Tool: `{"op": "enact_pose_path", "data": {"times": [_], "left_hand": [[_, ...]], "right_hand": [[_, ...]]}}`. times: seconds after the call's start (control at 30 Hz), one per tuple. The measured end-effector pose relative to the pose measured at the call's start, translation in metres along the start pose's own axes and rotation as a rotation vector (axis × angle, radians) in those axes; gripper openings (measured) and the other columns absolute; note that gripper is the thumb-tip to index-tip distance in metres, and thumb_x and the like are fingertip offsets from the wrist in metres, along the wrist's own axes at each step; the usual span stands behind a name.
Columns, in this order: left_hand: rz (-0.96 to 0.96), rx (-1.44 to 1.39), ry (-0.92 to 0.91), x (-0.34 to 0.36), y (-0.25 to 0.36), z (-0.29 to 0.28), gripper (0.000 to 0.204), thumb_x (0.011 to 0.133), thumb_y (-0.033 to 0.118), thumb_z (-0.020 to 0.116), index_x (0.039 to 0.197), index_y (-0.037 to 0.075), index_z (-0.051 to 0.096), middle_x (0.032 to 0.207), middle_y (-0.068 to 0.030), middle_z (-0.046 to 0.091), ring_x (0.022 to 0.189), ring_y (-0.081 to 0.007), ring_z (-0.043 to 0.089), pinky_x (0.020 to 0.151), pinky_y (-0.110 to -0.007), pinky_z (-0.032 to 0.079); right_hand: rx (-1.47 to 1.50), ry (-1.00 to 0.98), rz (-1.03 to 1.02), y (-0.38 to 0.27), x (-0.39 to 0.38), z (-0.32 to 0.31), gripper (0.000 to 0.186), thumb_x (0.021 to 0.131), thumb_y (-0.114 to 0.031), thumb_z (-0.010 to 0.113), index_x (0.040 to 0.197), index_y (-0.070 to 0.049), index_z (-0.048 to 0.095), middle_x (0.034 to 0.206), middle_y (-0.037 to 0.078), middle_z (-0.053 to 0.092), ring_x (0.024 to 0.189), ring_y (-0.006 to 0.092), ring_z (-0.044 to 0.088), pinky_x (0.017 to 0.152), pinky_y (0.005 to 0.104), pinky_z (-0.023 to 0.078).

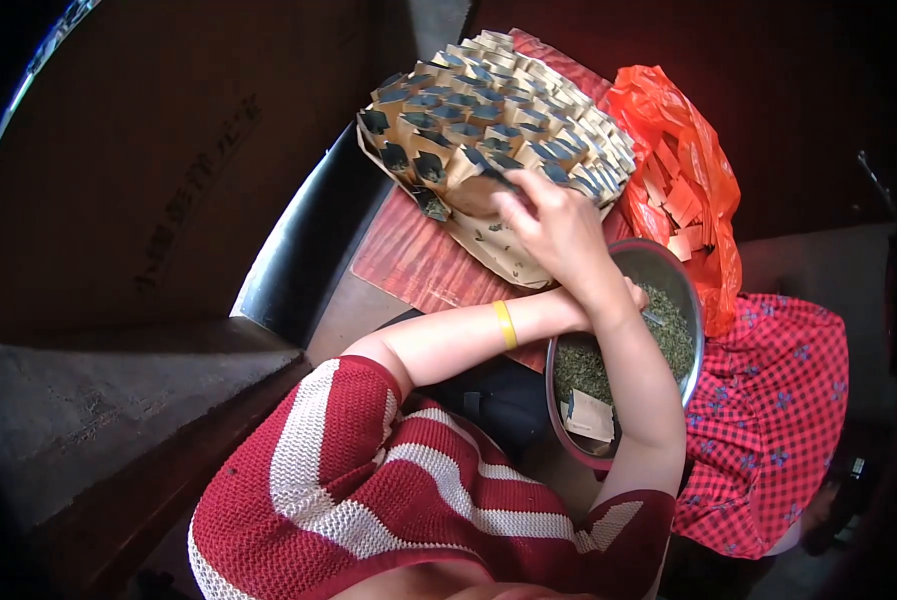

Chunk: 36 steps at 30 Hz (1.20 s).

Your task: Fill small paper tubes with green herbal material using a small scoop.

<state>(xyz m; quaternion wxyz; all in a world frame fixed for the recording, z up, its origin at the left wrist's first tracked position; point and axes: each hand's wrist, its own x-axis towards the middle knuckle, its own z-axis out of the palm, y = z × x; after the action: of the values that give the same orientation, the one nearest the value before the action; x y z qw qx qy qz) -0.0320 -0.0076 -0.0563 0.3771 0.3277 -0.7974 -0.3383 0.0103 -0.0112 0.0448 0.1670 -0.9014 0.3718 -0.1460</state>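
head view: right hand (561,228), fingers (531,182) bent, at brown paper packets (469,128), upright in rows in tray (497,252) on red wood-grain desk (409,250); cannot tell if pinching one. left hand (637,294) at bowl (659,262) of crumbled green leaves (581,368), mostly behind right forearm (641,370); grip cannot tell. red plastic bag (714,180) alongside.
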Motion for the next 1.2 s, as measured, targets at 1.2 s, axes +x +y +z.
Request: {"op": "enact_pose_path", "data": {"times": [1.2], "left_hand": [[-0.234,-0.298,-0.363,0.006,0.018,-0.03,0.022,0.095,0.021,0.061,0.095,0.0,0.068,0.079,-0.0087,0.071,0.073,-0.0188,0.069,0.069,-0.033,0.054]], "right_hand": [[0.16,-0.401,0.282,0.082,-0.234,-0.049,0.016,0.088,-0.017,0.064,0.09,-0.001,0.069,0.079,0.019,0.065,0.073,0.0376,0.066,0.065,0.0436,0.051]]}}
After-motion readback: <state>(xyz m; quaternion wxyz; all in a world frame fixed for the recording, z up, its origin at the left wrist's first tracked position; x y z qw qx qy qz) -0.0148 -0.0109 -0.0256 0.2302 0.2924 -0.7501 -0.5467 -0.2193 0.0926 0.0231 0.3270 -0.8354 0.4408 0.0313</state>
